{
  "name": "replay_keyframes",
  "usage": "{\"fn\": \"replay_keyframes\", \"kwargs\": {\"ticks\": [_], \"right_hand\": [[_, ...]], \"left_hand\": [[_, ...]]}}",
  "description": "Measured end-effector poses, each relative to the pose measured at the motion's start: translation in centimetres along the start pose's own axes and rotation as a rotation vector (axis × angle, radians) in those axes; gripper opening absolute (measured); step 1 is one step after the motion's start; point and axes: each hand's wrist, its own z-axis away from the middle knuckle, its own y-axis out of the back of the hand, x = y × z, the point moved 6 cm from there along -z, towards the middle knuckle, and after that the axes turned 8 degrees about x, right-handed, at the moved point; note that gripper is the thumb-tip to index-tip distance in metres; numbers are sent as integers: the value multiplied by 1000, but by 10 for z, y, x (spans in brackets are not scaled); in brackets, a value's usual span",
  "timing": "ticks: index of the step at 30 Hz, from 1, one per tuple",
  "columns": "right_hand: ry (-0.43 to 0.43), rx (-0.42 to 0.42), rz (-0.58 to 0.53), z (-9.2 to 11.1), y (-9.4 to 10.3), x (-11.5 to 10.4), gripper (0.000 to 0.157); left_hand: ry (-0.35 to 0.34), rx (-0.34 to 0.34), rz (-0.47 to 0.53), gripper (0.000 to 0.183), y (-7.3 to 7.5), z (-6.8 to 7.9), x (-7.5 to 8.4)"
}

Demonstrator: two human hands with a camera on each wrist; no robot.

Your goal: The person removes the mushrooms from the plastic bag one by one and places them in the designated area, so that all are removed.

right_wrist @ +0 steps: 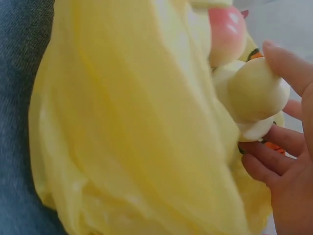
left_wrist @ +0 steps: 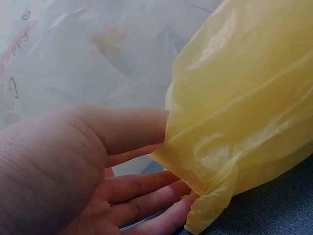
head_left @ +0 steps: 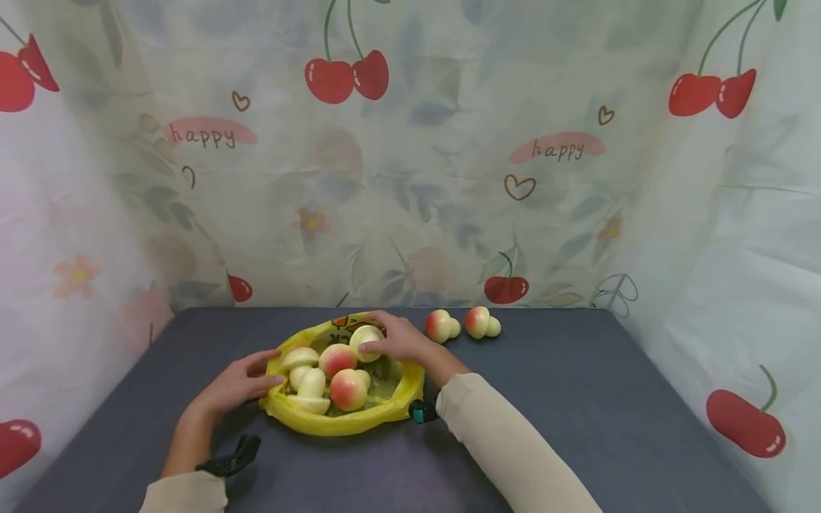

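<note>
One yellow bag (head_left: 340, 426), open, near the counter's (head_left: 577, 427) far edge, left of centre; left hand (head_left: 237, 385), fingers part-curled, gripping its left side; right hand (head_left: 403, 338), fingers curled round one white mushroom (head_left: 367, 342) inside, apparently mid-placement, presumably next calling for release; two blush-capped mushrooms (head_left: 477, 323) right of the bag.

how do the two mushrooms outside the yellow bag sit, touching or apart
Apart. The head view shows it: a narrow strip of dark table lies between the stem of the left mushroom and the cap of the right mushroom.
</note>
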Motion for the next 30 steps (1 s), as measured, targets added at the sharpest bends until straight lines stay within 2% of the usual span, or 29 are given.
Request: {"fn": "replay_keyframes", "kwargs": {"ticks": [3,7,15,22,30], "right_hand": [[-16,23,-28,3,6,1,71],[7,62,-47,7,14,-1,73],[67,165,-78,22,31,-7,68],[175,239,-72,40,51,-13,71],[322,399,40,61,76,-14,74]], "left_hand": [[13,-4,2,84,0,-1,-1],[29,-9,9,84,-1,0,-2],[15,-8,2,83,-1,1,-2],[14,-4,-8,83,-2,1,-1],[22,-5,-6,84,-3,-2,-2]]}}
